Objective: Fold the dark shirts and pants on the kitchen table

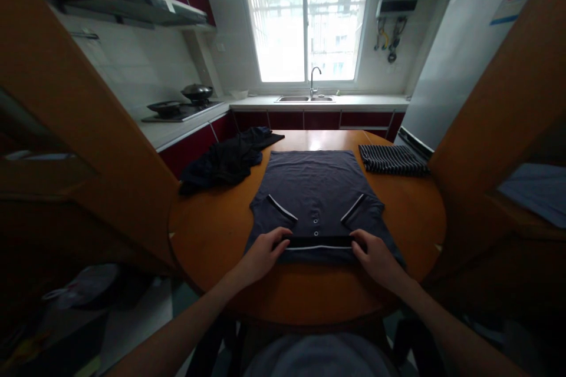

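A dark grey-blue polo shirt [315,182] lies front up on the table, its collar end towards me. Both short sleeves are turned inward, their white-edged cuffs slanting across the chest. The black collar [321,242] with a white line runs straight between my hands, and two buttons show just beyond it. My left hand [263,253] pinches the collar's left end between thumb and fingers. At the right end, my right hand [375,253] pinches it the same way. Fabric partly hides the fingertips.
The round wooden table [207,235] also bears a heap of dark clothes [230,159] at back left and a folded black-and-white striped garment [393,159] at back right. Wooden door frames [88,106] flank it. Beyond are a sink [305,99], stove [190,111] and fridge [455,65].
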`<move>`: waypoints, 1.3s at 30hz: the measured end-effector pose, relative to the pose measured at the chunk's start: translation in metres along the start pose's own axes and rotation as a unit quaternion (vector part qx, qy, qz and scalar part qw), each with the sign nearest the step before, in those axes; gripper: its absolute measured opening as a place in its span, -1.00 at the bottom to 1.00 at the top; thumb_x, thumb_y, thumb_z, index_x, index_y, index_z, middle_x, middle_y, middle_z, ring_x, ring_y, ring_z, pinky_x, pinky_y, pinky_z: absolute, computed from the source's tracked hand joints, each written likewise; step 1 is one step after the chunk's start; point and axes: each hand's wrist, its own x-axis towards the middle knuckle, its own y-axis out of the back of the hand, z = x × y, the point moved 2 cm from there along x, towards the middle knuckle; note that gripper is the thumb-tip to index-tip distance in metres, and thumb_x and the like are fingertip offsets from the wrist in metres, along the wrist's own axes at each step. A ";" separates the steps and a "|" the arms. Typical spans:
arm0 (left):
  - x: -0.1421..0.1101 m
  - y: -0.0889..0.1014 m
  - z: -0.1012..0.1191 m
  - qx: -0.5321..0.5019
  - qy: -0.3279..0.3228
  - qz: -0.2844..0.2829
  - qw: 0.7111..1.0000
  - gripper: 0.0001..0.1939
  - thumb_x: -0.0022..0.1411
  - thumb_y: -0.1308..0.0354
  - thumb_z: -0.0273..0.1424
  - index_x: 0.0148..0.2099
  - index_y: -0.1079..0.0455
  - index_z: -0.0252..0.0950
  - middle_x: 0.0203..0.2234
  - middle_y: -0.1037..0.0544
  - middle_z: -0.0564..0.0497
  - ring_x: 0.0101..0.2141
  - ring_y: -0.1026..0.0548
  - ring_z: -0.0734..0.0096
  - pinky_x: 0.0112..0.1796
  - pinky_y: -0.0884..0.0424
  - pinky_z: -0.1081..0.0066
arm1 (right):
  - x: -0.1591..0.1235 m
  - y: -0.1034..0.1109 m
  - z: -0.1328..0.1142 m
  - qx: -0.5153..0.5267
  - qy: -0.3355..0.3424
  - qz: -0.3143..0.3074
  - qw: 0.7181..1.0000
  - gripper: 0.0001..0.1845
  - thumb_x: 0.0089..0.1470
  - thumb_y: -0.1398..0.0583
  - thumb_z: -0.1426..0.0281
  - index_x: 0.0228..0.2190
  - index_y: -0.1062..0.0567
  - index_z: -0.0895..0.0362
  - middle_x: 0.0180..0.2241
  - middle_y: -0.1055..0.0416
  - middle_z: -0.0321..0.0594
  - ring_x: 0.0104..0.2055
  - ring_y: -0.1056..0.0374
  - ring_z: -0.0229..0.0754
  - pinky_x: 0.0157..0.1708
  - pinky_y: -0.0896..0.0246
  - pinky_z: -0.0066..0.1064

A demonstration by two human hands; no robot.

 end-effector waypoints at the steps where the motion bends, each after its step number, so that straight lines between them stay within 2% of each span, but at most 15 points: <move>1: 0.002 -0.002 -0.002 0.019 0.003 0.001 1.000 -0.68 0.41 -0.01 -0.29 0.10 -0.41 -0.25 -0.21 -0.63 -0.03 -0.21 -0.59 0.28 -0.16 -0.45 0.38 | 0.002 -0.002 0.001 -0.021 -0.009 -0.001 1.000 -0.78 0.18 -0.08 0.37 -0.20 -0.51 0.06 -0.32 -0.58 -0.19 -0.27 -0.52 -0.04 -0.25 -0.34 -0.28; 5: 0.004 -0.009 -0.006 0.140 0.003 0.012 0.990 -0.66 0.42 -0.03 -0.31 0.17 -0.34 -0.23 -0.12 -0.61 -0.11 -0.13 -0.59 0.19 -0.11 -0.45 0.31 | 0.000 -0.006 0.003 -0.157 -0.039 -0.005 0.987 -0.80 0.21 -0.14 0.37 -0.13 -0.49 0.04 -0.39 -0.56 -0.16 -0.35 -0.51 0.02 -0.36 -0.30 -0.26; 7: 0.003 -0.009 -0.004 0.212 -0.016 0.047 0.976 -0.68 0.41 -0.05 -0.33 0.15 -0.36 -0.27 -0.08 -0.58 -0.15 -0.09 -0.57 0.15 -0.07 -0.44 0.24 | -0.005 -0.006 0.000 -0.210 -0.015 0.017 0.978 -0.83 0.23 -0.13 0.38 -0.16 -0.49 0.05 -0.35 -0.55 -0.09 -0.30 -0.50 0.07 -0.34 -0.32 -0.21; 10: -0.002 -0.013 0.008 0.277 -0.114 0.089 0.950 -0.64 0.41 -0.05 -0.40 0.21 -0.33 -0.27 0.09 -0.48 -0.18 0.08 -0.46 0.13 0.08 -0.36 0.15 | -0.012 -0.007 -0.014 -0.253 0.059 0.091 0.961 -0.79 0.26 -0.09 0.42 -0.14 -0.50 0.07 -0.18 -0.52 0.02 -0.11 -0.45 0.13 -0.14 -0.34 -0.07; 12: -0.006 -0.021 0.017 0.291 -0.206 0.063 0.932 -0.51 0.42 -0.03 -0.42 0.35 -0.17 -0.24 0.27 -0.32 -0.16 0.26 -0.28 0.15 0.22 -0.20 0.12 | -0.017 -0.012 -0.027 -0.260 0.123 0.105 0.952 -0.67 0.29 -0.05 0.44 0.02 -0.45 0.10 0.02 -0.46 0.04 0.09 -0.36 0.12 0.05 -0.26 -0.02; 14: -0.010 -0.030 0.023 0.296 -0.269 0.013 0.917 -0.39 0.44 -0.02 -0.37 0.45 0.03 -0.25 0.37 -0.14 -0.14 0.37 -0.06 0.18 0.30 -0.02 0.12 | -0.021 -0.021 -0.039 -0.254 0.203 0.054 0.944 -0.52 0.30 -0.02 0.47 0.22 -0.30 0.13 0.24 -0.29 -0.01 0.30 -0.15 0.06 0.24 -0.09 -0.01; 17: -0.013 -0.038 0.022 0.297 -0.278 -0.043 0.912 -0.25 0.43 -0.03 -0.22 0.49 0.22 -0.26 0.42 -0.02 -0.12 0.40 0.08 0.20 0.33 0.09 0.10 | -0.025 -0.033 -0.044 -0.241 0.269 -0.052 0.931 -0.32 0.29 -0.05 0.42 0.37 -0.02 0.16 0.40 0.01 -0.08 0.44 0.13 -0.02 0.36 0.11 -0.04; 20: -0.016 -0.035 0.014 0.291 -0.259 -0.071 0.918 -0.21 0.43 -0.03 -0.19 0.50 0.32 -0.21 0.44 0.06 -0.08 0.41 0.13 0.21 0.34 0.14 0.08 | -0.026 -0.032 -0.030 -0.234 0.251 -0.101 0.934 -0.20 0.29 -0.09 0.30 0.41 0.13 0.15 0.42 0.11 -0.08 0.45 0.19 -0.05 0.38 0.16 -0.03; 25: -0.025 -0.023 0.003 0.277 -0.241 -0.079 0.927 -0.12 0.43 -0.03 -0.21 0.50 0.47 -0.29 0.44 0.12 -0.16 0.41 0.16 0.19 0.34 0.12 0.09 | -0.036 -0.010 -0.001 -0.247 0.231 -0.111 0.935 -0.18 0.32 -0.07 0.24 0.41 0.24 0.09 0.43 0.15 -0.10 0.46 0.23 -0.03 0.39 0.33 0.08; 30: -0.033 -0.015 -0.006 0.287 -0.242 -0.089 0.923 -0.12 0.42 -0.05 -0.25 0.50 0.45 -0.31 0.44 0.17 -0.20 0.41 0.18 0.15 0.34 0.05 0.08 | -0.050 0.010 0.014 -0.256 0.216 -0.133 0.933 -0.16 0.32 -0.07 0.24 0.41 0.28 0.06 0.43 0.20 -0.11 0.46 0.25 -0.04 0.40 0.27 0.03; 35: -0.041 -0.011 -0.008 0.287 -0.271 -0.052 0.917 -0.20 0.44 -0.05 -0.32 0.50 0.33 -0.30 0.43 0.10 -0.21 0.40 0.09 0.11 0.31 -0.09 0.05 | -0.058 0.017 0.019 -0.261 0.198 -0.116 0.938 -0.16 0.34 -0.06 0.24 0.41 0.31 0.06 0.44 0.21 -0.11 0.46 0.25 -0.05 0.38 0.16 -0.02; 39: -0.052 0.010 -0.019 0.275 -0.296 0.025 0.914 -0.35 0.46 0.05 -0.48 0.49 0.18 -0.25 0.38 -0.11 -0.17 0.36 -0.07 0.16 0.28 -0.20 0.06 | -0.064 0.026 0.020 -0.263 0.199 -0.089 0.940 -0.21 0.35 -0.04 0.34 0.41 0.27 0.05 0.44 0.21 -0.14 0.46 0.26 -0.07 0.39 0.19 -0.03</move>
